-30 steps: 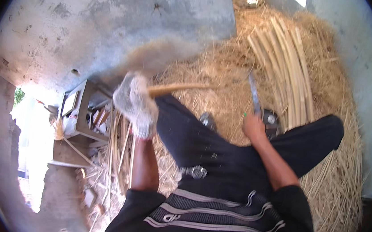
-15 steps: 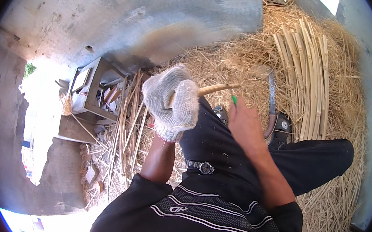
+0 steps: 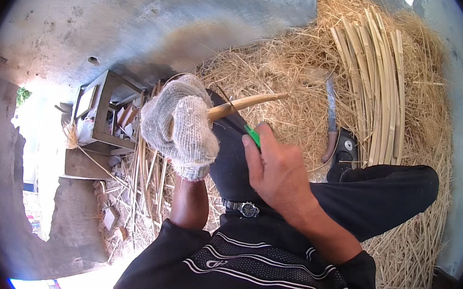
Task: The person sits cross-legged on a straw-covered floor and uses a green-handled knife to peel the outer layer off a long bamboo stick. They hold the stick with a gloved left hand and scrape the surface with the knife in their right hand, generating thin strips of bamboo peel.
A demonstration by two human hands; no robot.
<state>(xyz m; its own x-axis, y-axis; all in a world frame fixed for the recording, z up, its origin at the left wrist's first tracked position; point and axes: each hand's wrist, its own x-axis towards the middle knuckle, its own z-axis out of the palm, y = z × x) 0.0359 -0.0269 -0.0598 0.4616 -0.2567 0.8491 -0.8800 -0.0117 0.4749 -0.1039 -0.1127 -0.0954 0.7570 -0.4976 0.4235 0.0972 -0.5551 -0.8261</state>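
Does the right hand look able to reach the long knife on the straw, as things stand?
Probably yes: the long knife lies uncovered near the right hand, though the green-handled tool in that hand may hinder grasping.

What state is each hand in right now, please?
Left hand: gloved, closed around a pale stick.
Right hand: bare, closed on a green-handled tool.
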